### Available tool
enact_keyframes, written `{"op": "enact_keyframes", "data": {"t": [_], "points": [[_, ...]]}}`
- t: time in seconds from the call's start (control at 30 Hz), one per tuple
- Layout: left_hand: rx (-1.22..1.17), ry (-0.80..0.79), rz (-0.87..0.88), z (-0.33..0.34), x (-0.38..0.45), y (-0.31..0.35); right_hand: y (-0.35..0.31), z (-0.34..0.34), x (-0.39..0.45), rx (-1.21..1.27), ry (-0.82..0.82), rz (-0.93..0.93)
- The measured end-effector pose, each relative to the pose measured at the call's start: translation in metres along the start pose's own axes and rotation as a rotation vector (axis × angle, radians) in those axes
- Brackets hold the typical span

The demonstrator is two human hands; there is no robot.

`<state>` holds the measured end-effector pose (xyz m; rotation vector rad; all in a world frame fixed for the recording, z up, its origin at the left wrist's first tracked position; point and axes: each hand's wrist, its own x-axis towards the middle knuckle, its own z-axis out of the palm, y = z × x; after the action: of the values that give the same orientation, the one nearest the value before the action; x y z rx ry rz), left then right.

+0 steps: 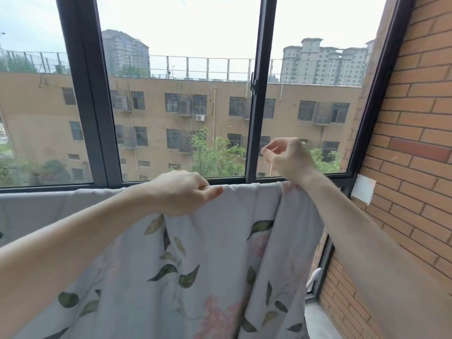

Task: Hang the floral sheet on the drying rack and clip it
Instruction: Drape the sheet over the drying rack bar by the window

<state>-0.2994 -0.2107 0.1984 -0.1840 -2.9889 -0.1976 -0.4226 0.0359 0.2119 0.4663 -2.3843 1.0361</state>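
The floral sheet (215,253), pale grey with green leaves and pink flowers, hangs draped over a horizontal line in front of the window; the rack itself is hidden under the cloth. My left hand (181,192) pinches the sheet's top fold near the middle. My right hand (286,157) is raised above the sheet's right top corner, thumb and forefinger pinched together; whether they hold a small clip or thin line I cannot tell. No clip is clearly visible.
A dark-framed window (254,94) fills the back, with buildings outside. A brick wall (411,143) closes in on the right, with a white patch (363,189) on it. A white window handle (314,277) sits low right beside the sheet's edge.
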Motion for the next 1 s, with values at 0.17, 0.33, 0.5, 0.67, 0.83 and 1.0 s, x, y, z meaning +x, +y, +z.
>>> {"op": "enact_keyframes", "data": {"t": [0.17,0.33,0.5,0.67,0.83,1.0], "points": [[-0.009,-0.003,0.005,0.0,0.003,-0.001,0.026,-0.011,-0.103,0.193,0.412,-0.008],[-0.004,0.0,-0.009,0.002,0.007,0.006,0.083,0.022,-0.175,0.238,0.37,0.333],[0.001,0.005,-0.024,0.001,0.004,0.007,0.11,0.036,-0.187,0.117,0.238,0.432],[-0.023,-0.01,-0.021,0.0,0.001,0.002,0.11,0.008,-0.159,0.187,0.401,0.27],[-0.091,-0.061,-0.041,-0.003,0.0,0.0,0.109,0.019,-0.146,0.25,0.474,0.276],[-0.129,-0.098,-0.076,-0.007,0.0,-0.004,0.1,0.007,-0.137,0.335,0.667,0.25]]}}
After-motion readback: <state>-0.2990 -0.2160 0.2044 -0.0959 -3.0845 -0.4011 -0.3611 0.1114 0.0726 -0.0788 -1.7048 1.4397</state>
